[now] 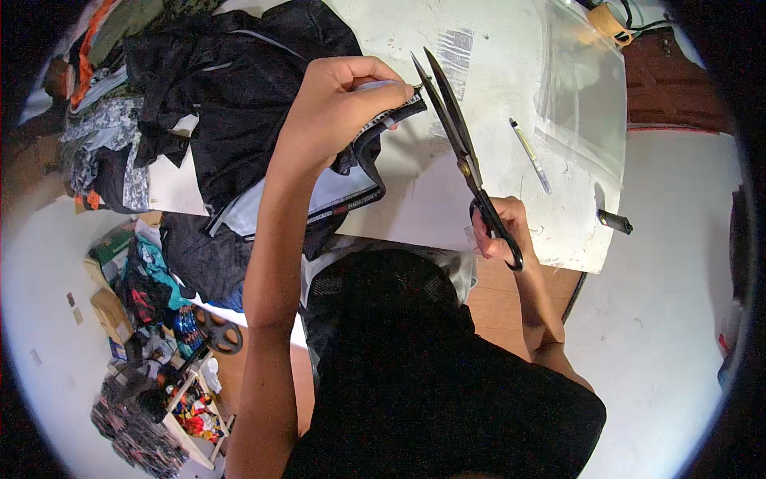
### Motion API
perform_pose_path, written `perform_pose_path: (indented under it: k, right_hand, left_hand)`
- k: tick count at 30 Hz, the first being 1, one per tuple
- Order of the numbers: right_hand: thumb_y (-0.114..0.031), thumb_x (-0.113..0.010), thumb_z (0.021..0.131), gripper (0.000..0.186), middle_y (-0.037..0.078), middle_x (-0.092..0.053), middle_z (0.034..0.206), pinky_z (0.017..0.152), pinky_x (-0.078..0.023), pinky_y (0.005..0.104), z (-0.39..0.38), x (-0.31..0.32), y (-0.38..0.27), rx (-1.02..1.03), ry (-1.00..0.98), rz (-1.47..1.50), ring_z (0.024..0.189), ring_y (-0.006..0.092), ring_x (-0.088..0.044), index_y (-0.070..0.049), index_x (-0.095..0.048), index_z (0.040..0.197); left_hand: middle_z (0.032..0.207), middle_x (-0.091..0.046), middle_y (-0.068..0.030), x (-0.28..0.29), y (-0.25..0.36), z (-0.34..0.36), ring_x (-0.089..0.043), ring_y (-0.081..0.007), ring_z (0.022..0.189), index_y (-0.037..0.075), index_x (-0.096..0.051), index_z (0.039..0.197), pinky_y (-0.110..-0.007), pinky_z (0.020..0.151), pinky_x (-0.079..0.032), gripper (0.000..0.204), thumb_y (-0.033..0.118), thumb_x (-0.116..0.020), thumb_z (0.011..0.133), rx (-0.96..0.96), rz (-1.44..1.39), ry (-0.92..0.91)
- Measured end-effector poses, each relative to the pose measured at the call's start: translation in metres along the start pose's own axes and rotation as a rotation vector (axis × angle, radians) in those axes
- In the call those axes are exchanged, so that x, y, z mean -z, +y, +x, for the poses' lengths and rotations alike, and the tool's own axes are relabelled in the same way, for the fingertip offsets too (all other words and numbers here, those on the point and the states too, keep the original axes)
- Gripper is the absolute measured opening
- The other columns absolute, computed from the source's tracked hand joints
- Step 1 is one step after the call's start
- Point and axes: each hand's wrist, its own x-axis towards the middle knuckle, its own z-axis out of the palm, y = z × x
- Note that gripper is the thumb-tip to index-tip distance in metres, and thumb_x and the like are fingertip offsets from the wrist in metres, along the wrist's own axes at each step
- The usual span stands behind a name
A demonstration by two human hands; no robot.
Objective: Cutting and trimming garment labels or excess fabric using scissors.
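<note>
Pinched in left hand (343,104): narrow black fabric band (407,112), above tabletop (495,164). Right hand (516,214) grips long metal scissors (465,168) across tabletop's near edge, blades (455,117) slightly parted beside band; bare surface separates pen (531,155)

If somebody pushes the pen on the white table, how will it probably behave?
The pen may roll, because its slim barrel looks round and rests on the flat white table. It is probably stiff, being straight, and likely light, given its thin body.
</note>
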Motion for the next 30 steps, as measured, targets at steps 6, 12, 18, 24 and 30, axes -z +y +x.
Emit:
perform_pose_path:
  k: [6, 12, 18, 24, 30]
  right_hand:
    - [-0.059, -0.071, 0.063, 0.06, 0.0, -0.045, 0.065, 0.053, -0.032, 0.0232, 0.004, -0.004, -0.008, -0.034, 0.027, 0.017, 0.06, 0.0091, -0.044, -0.004, -0.049, 0.072]
    - [-0.058, -0.069, 0.064, 0.06, 0.001, -0.046, 0.073, 0.059, -0.038, 0.0244, 0.01, -0.01, -0.007, -0.021, -0.032, 0.131, 0.064, 0.0109, -0.046, -0.005, -0.048, 0.08]
    - [-0.038, -0.077, 0.065, 0.059, 0.006, -0.049, 0.081, 0.067, -0.042, 0.0295, 0.024, -0.031, -0.033, 0.036, -0.117, -0.046, 0.073, 0.0165, -0.048, 0.002, -0.05, 0.1]
    - [-0.035, -0.08, 0.062, 0.066, 0.008, -0.055, 0.095, 0.075, -0.042, 0.0316, 0.031, -0.049, -0.059, -0.029, -0.165, -0.237, 0.085, 0.0196, -0.053, 0.001, -0.05, 0.108]
    - [-0.012, -0.073, 0.072, 0.029, 0.013, -0.061, 0.093, 0.074, -0.047, 0.0305, 0.042, -0.02, -0.061, 0.19, -0.03, -0.322, 0.082, 0.0211, -0.06, 0.0, -0.062, 0.096]
  left_hand:
    - [0.067, -0.062, -0.0025, -0.004, -0.021, -0.005, -0.056, -0.0069, 0.059, -0.001, -0.064, 0.083, -0.02, 0.056, -0.043, 0.011, 0.009, -0.065, 0.077, -0.011, 0.207, -0.008]
    - [0.097, -0.065, -0.0136, -0.035, -0.045, -0.018, -0.062, -0.015, 0.086, 0.001, -0.063, 0.099, -0.026, 0.075, -0.047, 0.026, 0.01, -0.068, 0.076, -0.341, 0.555, 0.237]
    - [0.1, -0.061, -0.0124, -0.065, -0.062, -0.044, -0.059, -0.0236, 0.095, -0.001, -0.043, 0.127, -0.036, 0.086, -0.045, 0.042, 0.024, -0.047, 0.094, 0.117, -0.726, -0.204]
    - [0.087, -0.054, -0.0108, -0.065, -0.077, -0.059, -0.05, -0.0158, 0.072, 0.013, -0.039, 0.133, -0.029, 0.064, -0.042, 0.042, 0.03, -0.044, 0.095, -0.028, -1.039, -0.062]
    - [0.089, -0.052, -0.0104, -0.068, -0.078, -0.062, -0.047, -0.0193, 0.078, 0.013, -0.038, 0.132, -0.032, 0.071, -0.039, 0.038, 0.026, -0.04, 0.096, -0.074, -1.241, -0.079]
